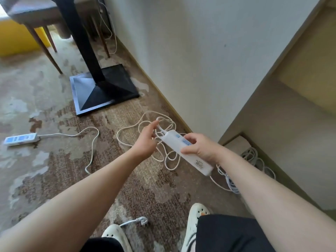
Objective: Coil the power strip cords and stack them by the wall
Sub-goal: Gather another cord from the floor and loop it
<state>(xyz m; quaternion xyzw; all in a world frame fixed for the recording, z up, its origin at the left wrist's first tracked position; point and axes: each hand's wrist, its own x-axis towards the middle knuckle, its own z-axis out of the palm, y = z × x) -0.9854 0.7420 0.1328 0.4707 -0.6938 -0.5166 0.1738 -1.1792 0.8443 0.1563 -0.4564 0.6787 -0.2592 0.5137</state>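
two pale shoes (116, 235) are standing nearest to the camera, with a loose white plug (141, 220) lying between them on the carpet (54, 179).

far to the left, a second power strip (20, 139) is lying flat on the carpet, its cord (91, 142) trailing toward the middle, not yet coiled. behind it a black table base (103, 90) is sitting.

in the middle, the left hand (145, 140) is pinching the white cord (145, 124) just where it is leaving the strip body; the rest is spreading in loose loops on the carpet. the right hand (198, 147) is gripping the power strip (187, 151) around its middle, holding it in the air, tilted.

i am judging the body as light and rigid, and the cord as soft but springy, so loops may be opening again; holding near the strain end seems good.

to the right, the wall (181, 60) and a cabinet (291, 124) are making a narrow corner where more coiled cables (254, 157) are lying, so room there is looking small; the left side is offering more room.
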